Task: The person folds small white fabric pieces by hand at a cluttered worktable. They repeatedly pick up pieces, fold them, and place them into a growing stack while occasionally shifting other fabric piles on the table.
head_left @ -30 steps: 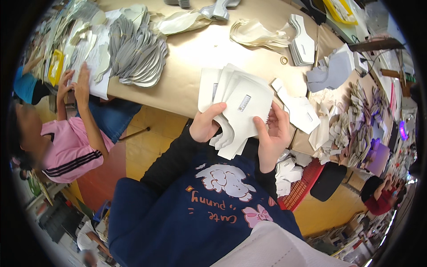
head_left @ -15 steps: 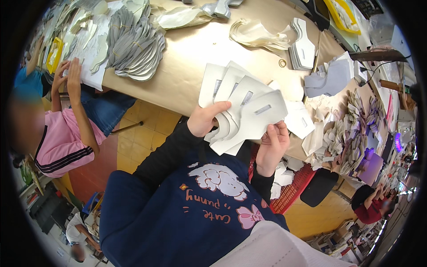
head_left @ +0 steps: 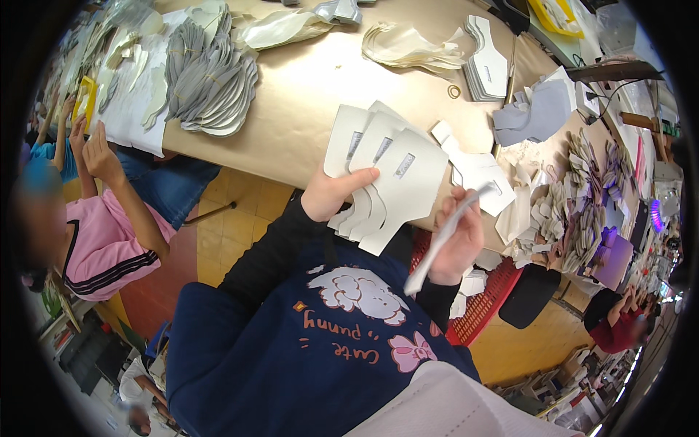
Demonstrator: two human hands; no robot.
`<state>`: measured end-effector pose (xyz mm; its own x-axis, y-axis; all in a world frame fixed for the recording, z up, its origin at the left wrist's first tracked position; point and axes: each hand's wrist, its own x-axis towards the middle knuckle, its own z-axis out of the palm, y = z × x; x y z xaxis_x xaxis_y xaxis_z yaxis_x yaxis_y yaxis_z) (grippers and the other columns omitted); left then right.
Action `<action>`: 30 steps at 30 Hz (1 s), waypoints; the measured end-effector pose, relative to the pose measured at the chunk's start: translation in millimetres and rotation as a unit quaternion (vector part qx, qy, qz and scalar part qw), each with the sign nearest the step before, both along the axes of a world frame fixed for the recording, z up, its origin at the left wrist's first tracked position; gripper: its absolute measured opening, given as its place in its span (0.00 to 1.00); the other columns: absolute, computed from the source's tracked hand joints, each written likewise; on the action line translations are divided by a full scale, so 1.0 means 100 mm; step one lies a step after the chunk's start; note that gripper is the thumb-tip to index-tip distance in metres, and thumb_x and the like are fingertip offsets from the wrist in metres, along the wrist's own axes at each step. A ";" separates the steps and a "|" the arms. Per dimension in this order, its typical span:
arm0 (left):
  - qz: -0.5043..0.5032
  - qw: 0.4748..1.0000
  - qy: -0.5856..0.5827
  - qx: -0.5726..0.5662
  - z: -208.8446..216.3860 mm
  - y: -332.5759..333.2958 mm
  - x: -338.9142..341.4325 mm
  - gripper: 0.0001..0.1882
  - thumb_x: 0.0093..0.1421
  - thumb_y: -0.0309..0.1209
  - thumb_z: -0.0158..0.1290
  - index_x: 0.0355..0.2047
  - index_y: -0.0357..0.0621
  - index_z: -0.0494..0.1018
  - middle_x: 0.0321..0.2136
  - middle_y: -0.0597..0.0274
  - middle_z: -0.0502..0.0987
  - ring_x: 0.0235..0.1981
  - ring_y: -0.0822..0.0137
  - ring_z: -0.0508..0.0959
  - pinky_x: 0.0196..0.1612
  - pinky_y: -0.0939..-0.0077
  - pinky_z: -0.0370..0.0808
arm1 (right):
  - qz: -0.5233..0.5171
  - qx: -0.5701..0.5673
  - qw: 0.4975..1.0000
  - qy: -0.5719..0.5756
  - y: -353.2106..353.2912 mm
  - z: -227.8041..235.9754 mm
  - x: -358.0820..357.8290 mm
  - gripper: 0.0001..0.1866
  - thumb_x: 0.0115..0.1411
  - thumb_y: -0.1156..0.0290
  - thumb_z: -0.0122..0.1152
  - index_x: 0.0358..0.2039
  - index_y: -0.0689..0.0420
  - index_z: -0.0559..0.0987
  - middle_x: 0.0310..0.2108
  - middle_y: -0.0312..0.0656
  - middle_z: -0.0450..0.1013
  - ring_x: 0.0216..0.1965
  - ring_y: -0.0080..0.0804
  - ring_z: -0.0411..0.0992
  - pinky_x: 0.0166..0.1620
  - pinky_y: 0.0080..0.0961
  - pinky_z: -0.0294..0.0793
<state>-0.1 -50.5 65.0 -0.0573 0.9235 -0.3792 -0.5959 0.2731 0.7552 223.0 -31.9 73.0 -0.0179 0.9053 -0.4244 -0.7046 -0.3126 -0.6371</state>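
Note:
My left hand (head_left: 336,191) is closed on a fanned stack of flat white cut-out pieces (head_left: 408,191), its thumb lying across the top. Shaped like shoe tongues, they each have a small grey label patch near the wide end. One more white piece (head_left: 445,244) is in my right hand (head_left: 462,237), pinched and turned edge-on, apart from the fan. Some of its fingers are hidden behind the piece. Just beyond this hand, several loose white pieces (head_left: 480,175) with the same outline lie overlapping on the paper-covered table (head_left: 291,109).
Bundled grey pieces (head_left: 211,80) lie at the left, cream pieces (head_left: 408,47) at the back. A white stack (head_left: 486,62), grey pieces (head_left: 535,116) and heaped bundles (head_left: 568,211) occupy the right. Below the edge is a red crate (head_left: 488,306). A person in pink (head_left: 116,233) sits at left.
The top piece has left the fan. My right hand has drawn it a little to the right and tilted it edge-on. My left hand keeps the others.

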 end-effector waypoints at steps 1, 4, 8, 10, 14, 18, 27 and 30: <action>-0.003 1.000 0.004 0.004 0.00 -0.01 0.01 0.21 0.61 0.23 0.59 0.54 0.35 0.71 0.46 0.59 0.79 0.46 0.70 0.79 0.45 0.75 0.77 | 0.027 0.016 0.999 0.026 0.00 -0.01 -0.06 0.20 0.66 0.71 0.49 0.58 0.60 0.67 0.51 0.45 0.71 0.47 0.31 0.72 0.47 0.27 0.75; -0.017 0.999 0.033 -0.009 -0.01 -0.01 0.02 0.20 0.60 0.24 0.61 0.53 0.35 0.72 0.44 0.59 0.80 0.43 0.71 0.79 0.44 0.75 0.78 | 0.057 0.008 0.994 -0.093 -0.01 -0.01 -0.23 0.22 0.68 0.71 0.51 0.61 0.62 0.66 0.56 0.45 0.70 0.58 0.36 0.69 0.62 0.35 0.66; -0.015 0.999 0.039 -0.007 -0.04 -0.01 -0.01 0.20 0.59 0.25 0.62 0.51 0.35 0.73 0.43 0.60 0.80 0.41 0.71 0.80 0.43 0.75 0.78 | 0.089 -0.021 0.992 -0.087 -0.06 0.00 -0.28 0.21 0.67 0.73 0.53 0.59 0.65 0.68 0.56 0.46 0.71 0.57 0.35 0.70 0.61 0.34 0.68; -0.012 1.000 0.018 -0.020 -0.05 0.00 -0.01 0.20 0.59 0.24 0.62 0.51 0.36 0.73 0.43 0.59 0.80 0.42 0.71 0.80 0.43 0.75 0.78 | 0.108 -0.058 0.989 -0.082 -0.08 -0.02 -0.26 0.21 0.67 0.74 0.55 0.58 0.66 0.69 0.56 0.46 0.72 0.56 0.34 0.72 0.60 0.33 0.69; -0.008 0.999 -0.022 -0.037 -0.03 0.00 0.01 0.21 0.61 0.26 0.60 0.54 0.37 0.70 0.44 0.58 0.79 0.42 0.69 0.81 0.43 0.74 0.79 | 0.100 -0.048 0.991 -0.079 -0.13 -0.09 -0.20 0.20 0.66 0.72 0.56 0.57 0.66 0.71 0.53 0.46 0.74 0.54 0.34 0.74 0.59 0.33 0.71; -0.005 0.989 -0.124 -0.078 0.04 0.00 -0.05 0.26 0.64 0.30 0.56 0.60 0.36 0.65 0.52 0.55 0.75 0.51 0.64 0.77 0.52 0.67 0.75 | 0.079 -0.042 0.995 -0.053 -0.12 -0.10 -0.12 0.19 0.67 0.72 0.55 0.56 0.65 0.71 0.53 0.45 0.75 0.53 0.35 0.74 0.58 0.33 0.72; -0.088 0.995 0.014 0.047 0.10 0.06 -0.13 0.31 0.60 0.33 0.63 0.60 0.37 0.65 0.51 0.58 0.75 0.50 0.68 0.76 0.52 0.72 0.74 | 0.101 0.001 0.993 -0.067 -0.26 0.06 -0.18 0.18 0.68 0.72 0.54 0.55 0.68 0.73 0.52 0.46 0.75 0.50 0.33 0.77 0.55 0.31 0.76; -0.111 0.991 0.063 0.037 0.20 0.10 -0.17 0.27 0.56 0.28 0.67 0.54 0.35 0.71 0.45 0.61 0.79 0.45 0.71 0.78 0.49 0.75 0.75 | 0.093 0.032 0.989 -0.113 -0.38 0.04 -0.34 0.16 0.70 0.72 0.54 0.53 0.70 0.75 0.51 0.46 0.76 0.49 0.30 0.76 0.54 0.28 0.76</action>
